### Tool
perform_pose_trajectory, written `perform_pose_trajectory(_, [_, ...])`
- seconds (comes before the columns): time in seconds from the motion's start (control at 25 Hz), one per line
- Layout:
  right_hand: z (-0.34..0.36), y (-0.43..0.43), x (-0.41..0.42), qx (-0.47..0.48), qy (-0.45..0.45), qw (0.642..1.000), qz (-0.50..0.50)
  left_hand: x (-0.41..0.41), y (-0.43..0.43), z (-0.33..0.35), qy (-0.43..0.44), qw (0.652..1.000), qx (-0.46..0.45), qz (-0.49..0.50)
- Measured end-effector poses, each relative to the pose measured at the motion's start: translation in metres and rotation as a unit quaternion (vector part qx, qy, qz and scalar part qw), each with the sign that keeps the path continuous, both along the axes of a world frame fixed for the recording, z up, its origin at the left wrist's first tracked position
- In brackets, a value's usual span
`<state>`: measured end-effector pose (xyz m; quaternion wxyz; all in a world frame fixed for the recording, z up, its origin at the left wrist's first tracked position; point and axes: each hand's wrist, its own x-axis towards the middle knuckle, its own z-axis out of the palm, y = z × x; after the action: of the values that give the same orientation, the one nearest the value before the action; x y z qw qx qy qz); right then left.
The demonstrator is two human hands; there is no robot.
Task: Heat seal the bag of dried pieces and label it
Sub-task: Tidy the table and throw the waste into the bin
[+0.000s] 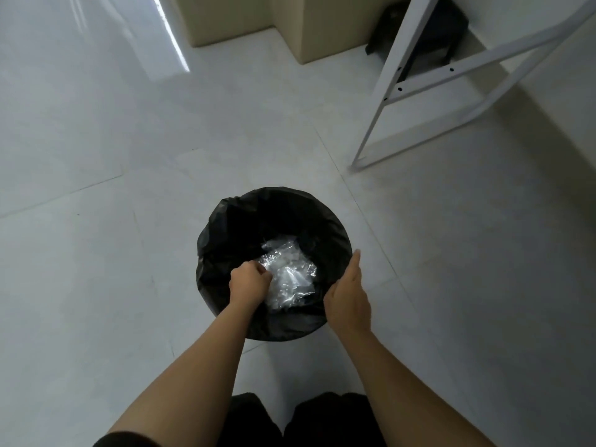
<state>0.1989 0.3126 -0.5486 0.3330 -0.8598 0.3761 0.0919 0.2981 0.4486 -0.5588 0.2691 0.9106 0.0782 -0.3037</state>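
A round bin lined with a black plastic liner [232,217] stands on the pale tiled floor right in front of me. Inside it lies crumpled clear plastic bagging [288,277], shiny and see-through; I cannot tell what it holds. My left hand [248,282] reaches down into the bin, its fingers curled onto the left edge of the clear plastic. My right hand [348,295] rests on the bin's right rim, fingers straight and together, thumb on the inside of the liner.
A white metal table frame [419,75] stands at the upper right with a dark object [419,27] on the floor behind it. Beige cabinet bases [290,24] line the far wall. My dark trouser legs [300,421] show at the bottom edge.
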Motion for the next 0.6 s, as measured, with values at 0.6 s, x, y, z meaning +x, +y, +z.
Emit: perform_pose_trajectory(0.6, [0.303,-0.004,-0.008,-0.088,-0.046,0.989,0.106,-0.014,-0.013,0.309,-0.138,0.986,-0.022,-0.094])
